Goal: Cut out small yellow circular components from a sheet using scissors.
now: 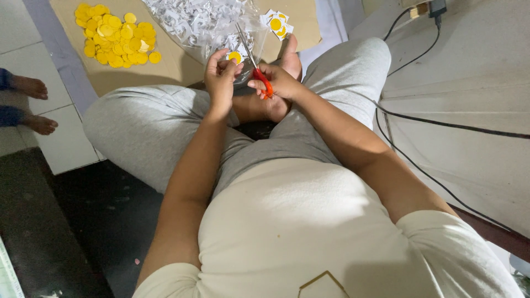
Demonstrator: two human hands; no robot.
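Right hand [279,81] gripping red-handled scissors [255,59], left hand [221,74] pinching yellow disc [235,56]

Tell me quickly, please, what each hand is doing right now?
Left hand: closed on a white paper piece with a yellow circle.
Right hand: closed on the red-handled scissors, blades at the paper.

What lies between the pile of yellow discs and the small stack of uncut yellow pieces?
In the head view, a clear plastic bag of white paper scraps lies between the yellow discs and the uncut pieces.
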